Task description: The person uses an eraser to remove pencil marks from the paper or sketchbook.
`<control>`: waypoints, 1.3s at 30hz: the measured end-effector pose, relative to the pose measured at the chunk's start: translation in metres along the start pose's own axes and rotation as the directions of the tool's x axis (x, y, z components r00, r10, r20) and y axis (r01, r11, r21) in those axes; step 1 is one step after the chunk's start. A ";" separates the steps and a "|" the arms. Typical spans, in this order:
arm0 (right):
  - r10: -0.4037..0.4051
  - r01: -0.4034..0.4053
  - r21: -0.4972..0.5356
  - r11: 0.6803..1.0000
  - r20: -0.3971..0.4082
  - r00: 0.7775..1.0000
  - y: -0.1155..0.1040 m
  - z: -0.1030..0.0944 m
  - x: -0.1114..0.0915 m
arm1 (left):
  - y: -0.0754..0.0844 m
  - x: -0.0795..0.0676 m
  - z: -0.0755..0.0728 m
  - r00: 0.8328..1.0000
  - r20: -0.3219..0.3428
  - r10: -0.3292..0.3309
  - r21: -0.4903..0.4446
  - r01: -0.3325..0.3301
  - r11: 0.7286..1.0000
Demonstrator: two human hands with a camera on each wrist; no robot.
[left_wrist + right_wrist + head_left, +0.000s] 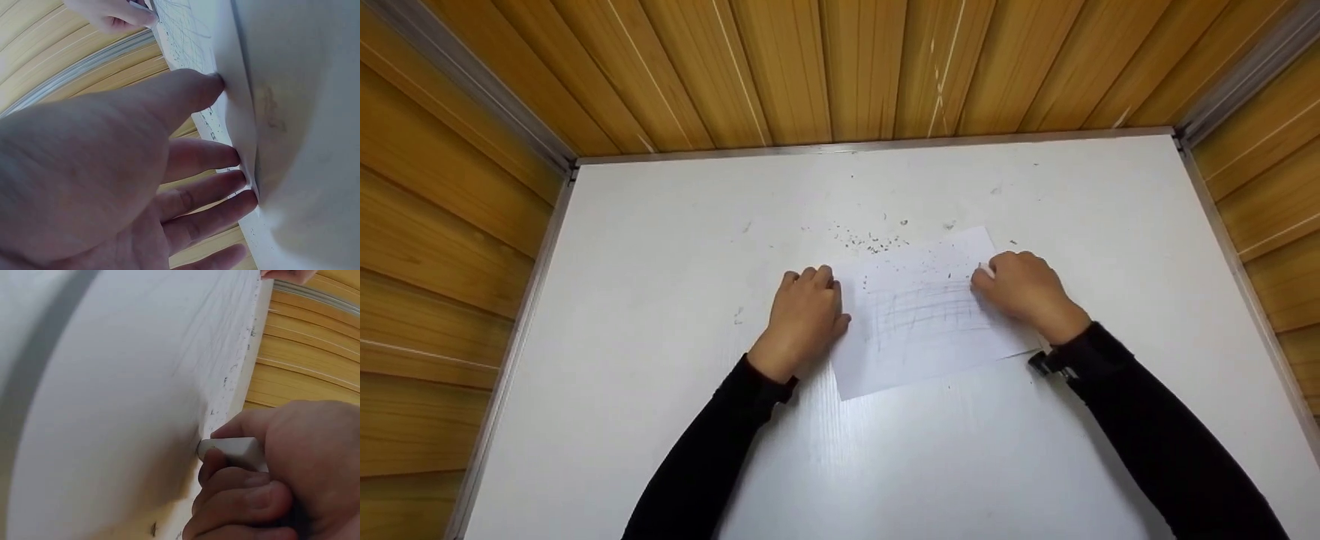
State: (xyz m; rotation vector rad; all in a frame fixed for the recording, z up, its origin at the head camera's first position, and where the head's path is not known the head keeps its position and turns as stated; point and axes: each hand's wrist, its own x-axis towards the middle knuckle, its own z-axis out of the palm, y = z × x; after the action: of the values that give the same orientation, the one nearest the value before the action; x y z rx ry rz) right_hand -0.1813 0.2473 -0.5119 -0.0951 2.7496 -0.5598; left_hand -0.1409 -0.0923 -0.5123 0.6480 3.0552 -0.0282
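Right hand point(1026, 291) pinches white eraser point(239, 449); pencil lines point(926, 309) stretch left from it; spread left hand point(804, 319) touches paper's point(911, 369) left side.

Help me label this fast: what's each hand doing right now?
Left hand: open, touching the rectangular white paper sheet with grey scribbled lines.
Right hand: closed, holding a white block-shaped eraser.

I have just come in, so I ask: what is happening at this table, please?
A person's right hand grips a white block, likely an eraser, against a sheet of paper near its right edge. The left hand touches the paper's left edge. Grey lines mark the paper, and dark crumbs lie on it and on the table just beyond.
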 end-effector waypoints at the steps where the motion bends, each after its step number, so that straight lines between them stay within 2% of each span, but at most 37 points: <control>1: -0.007 0.007 0.004 1.000 0.003 1.000 -0.005 0.002 0.001 | 0.000 -0.001 0.000 1.000 -0.003 0.001 -0.001 -0.001 1.000; 4: -0.044 0.043 0.035 0.998 0.021 0.999 -0.029 0.011 0.002 | -0.001 -0.002 0.001 1.000 -0.009 -0.001 -0.002 0.001 1.000; 8: -0.116 0.114 0.064 0.991 0.034 0.993 -0.073 0.028 0.007 | -0.001 -0.003 0.002 1.000 -0.027 -0.006 -0.003 0.006 1.000; 12: -0.195 0.193 0.035 0.981 0.057 0.979 -0.115 0.044 0.012 | 0.000 -0.001 0.002 0.999 -0.042 -0.002 -0.018 0.002 1.000; 16: -0.248 0.250 -0.009 0.968 0.069 0.966 -0.132 0.060 0.015 | 0.003 0.002 0.001 1.000 -0.029 -0.004 -0.034 0.003 0.999; 19: -0.250 0.251 -0.021 0.968 0.038 0.967 -0.125 0.060 0.017 | 0.004 0.003 -0.001 1.000 -0.006 -0.008 -0.038 0.007 0.999; 21: -0.230 0.230 -0.010 0.973 0.013 0.973 -0.112 0.052 0.016 | 0.004 0.004 -0.003 1.000 -0.001 -0.013 -0.025 0.013 1.000; 27: -0.101 0.102 0.032 0.994 -0.026 0.995 -0.049 0.019 0.013 | 0.003 0.005 -0.007 1.000 -0.016 -0.010 -0.024 0.010 1.000; 32: 0.002 -0.001 0.037 0.999 -0.035 0.999 -0.002 -0.001 0.006 | 0.001 0.004 -0.007 1.000 -0.004 -0.011 -0.036 0.011 0.999; 35: 0.023 -0.022 0.037 0.999 -0.031 0.999 0.010 -0.003 0.004 | 0.000 0.002 -0.004 1.000 -0.002 -0.010 -0.026 0.010 1.000; 39: -0.008 0.009 0.033 0.999 -0.030 1.000 0.003 0.005 0.002 | 0.000 0.000 -0.001 1.000 0.009 0.000 0.005 0.000 1.000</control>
State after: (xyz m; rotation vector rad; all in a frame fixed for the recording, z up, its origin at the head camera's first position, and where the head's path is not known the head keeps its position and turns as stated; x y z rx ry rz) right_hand -0.1811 0.2474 -0.5180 -0.0920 2.7687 -0.6131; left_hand -0.1406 -0.0919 -0.5117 0.6459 3.0476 -0.0383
